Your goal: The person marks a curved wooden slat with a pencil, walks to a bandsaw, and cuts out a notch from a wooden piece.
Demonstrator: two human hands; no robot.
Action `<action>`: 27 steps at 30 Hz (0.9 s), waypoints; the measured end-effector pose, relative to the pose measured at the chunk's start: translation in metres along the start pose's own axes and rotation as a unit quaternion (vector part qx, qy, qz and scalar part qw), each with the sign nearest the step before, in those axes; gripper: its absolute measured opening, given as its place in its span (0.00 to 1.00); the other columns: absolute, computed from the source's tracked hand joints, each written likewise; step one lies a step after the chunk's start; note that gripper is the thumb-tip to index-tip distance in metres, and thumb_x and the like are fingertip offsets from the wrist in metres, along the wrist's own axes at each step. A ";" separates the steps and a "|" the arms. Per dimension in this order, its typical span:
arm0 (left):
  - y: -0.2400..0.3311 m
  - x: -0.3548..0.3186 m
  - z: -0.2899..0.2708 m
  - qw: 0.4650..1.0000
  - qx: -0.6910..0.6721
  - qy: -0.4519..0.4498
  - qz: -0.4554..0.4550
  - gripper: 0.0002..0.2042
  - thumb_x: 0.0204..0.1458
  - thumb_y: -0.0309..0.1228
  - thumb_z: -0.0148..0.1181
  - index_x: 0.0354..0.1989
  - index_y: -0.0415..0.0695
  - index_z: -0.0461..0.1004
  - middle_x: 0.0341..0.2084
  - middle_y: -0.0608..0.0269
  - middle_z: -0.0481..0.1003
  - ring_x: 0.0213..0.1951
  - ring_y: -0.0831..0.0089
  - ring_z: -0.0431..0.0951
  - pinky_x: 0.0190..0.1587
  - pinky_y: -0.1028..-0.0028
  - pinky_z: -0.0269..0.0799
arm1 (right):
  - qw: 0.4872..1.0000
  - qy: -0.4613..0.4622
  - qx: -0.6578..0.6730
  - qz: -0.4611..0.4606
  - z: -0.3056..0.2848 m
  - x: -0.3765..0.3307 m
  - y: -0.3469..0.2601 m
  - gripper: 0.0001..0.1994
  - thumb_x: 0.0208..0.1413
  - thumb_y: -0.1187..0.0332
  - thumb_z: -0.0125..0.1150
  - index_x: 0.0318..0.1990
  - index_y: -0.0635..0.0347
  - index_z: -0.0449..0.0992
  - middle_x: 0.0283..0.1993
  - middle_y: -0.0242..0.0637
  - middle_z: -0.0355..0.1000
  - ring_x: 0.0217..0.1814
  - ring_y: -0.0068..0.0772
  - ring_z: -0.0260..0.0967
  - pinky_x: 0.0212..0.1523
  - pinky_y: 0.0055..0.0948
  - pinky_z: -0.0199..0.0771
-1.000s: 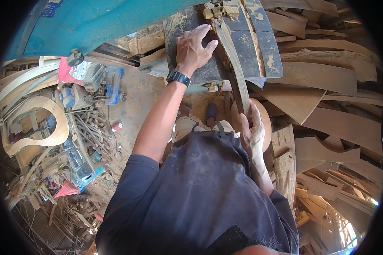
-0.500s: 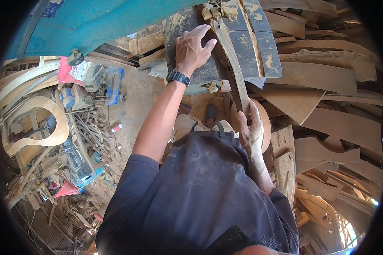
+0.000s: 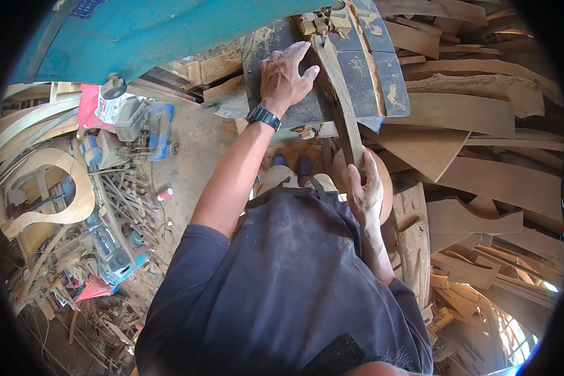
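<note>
Curved wood strip (image 3: 343,100) is lying on the saw table (image 3: 363,69); right hand (image 3: 365,191) is gripping its near end, left hand (image 3: 285,78) is pressing flat, fingers spread, beside it

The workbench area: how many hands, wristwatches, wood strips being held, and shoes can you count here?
Hands: 2, the left hand flat on the dark saw table, the right hand gripping the strip
Wristwatches: 1, a black wristwatch
Held wood strips: 1, a long curved wood strip
Shoes: 2, dark shoes
Total: 6
</note>
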State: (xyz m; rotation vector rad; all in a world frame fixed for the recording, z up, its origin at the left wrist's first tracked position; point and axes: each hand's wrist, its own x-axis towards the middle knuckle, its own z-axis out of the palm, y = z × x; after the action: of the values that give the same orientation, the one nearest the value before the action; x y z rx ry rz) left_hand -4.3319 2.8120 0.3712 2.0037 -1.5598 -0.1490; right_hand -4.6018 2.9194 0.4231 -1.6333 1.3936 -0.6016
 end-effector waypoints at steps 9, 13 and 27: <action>0.000 -0.002 -0.003 1.000 -0.003 -0.012 -0.021 0.29 0.58 0.48 0.60 0.67 0.54 0.69 0.66 0.68 0.71 0.59 0.58 0.72 0.63 0.58 0.61 | 1.000 -0.021 0.008 0.003 -0.002 0.005 0.002 0.24 0.64 0.65 0.57 0.66 0.66 0.68 0.56 0.59 0.75 0.60 0.57 0.74 0.59 0.41 0.73; 0.001 0.001 -0.003 1.000 0.002 -0.018 -0.015 0.28 0.59 0.48 0.59 0.68 0.55 0.69 0.66 0.68 0.70 0.59 0.58 0.72 0.63 0.58 0.61 | 0.999 -0.035 0.019 -0.013 -0.002 0.009 0.013 0.24 0.64 0.66 0.58 0.66 0.65 0.67 0.56 0.59 0.75 0.60 0.56 0.74 0.58 0.41 0.74; -0.001 0.001 0.000 1.000 0.011 -0.007 -0.021 0.28 0.60 0.50 0.57 0.68 0.56 0.69 0.66 0.68 0.71 0.61 0.57 0.71 0.65 0.56 0.60 | 0.952 -0.237 -0.064 -0.183 -0.042 0.026 0.032 0.47 0.58 0.69 0.68 0.77 0.63 0.40 0.71 0.63 0.60 0.65 0.66 0.67 0.60 0.46 0.73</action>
State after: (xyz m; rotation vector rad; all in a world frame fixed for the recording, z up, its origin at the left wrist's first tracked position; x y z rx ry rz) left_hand -4.3310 2.8110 0.3709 2.0575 -1.5352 -0.1643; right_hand -4.6460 2.8828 0.4121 -2.0000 0.7975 -0.2942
